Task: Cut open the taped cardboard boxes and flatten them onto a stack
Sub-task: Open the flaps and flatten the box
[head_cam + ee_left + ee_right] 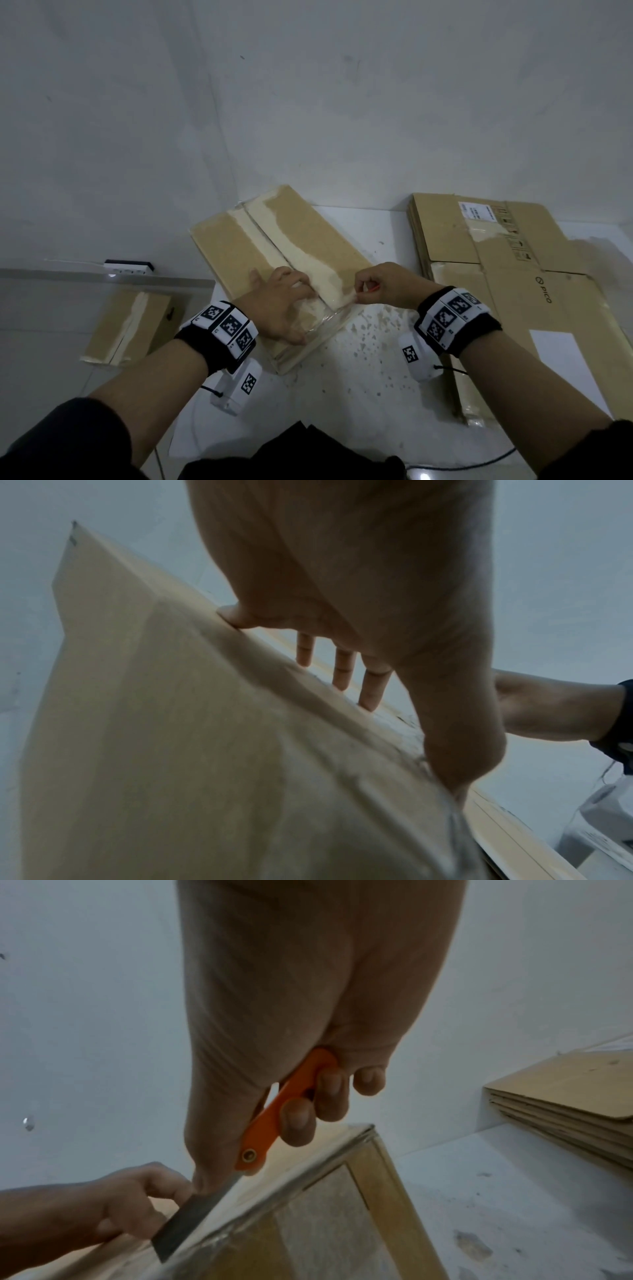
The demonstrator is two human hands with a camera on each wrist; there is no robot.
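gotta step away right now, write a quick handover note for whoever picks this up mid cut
Left hand: open, fingers spread, pressing down on the taped box.
Right hand: grips the orange-handled knife, its blade at the near end of the box's centre tape seam.
The box stands on the white table. The stack of flattened boxes lies to its right. Another taped box sits on the floor to the left.
Done: several boxes flattened and stacked.
Left: slit this seam, flatten the box, add it to the stack, then do the floor box.
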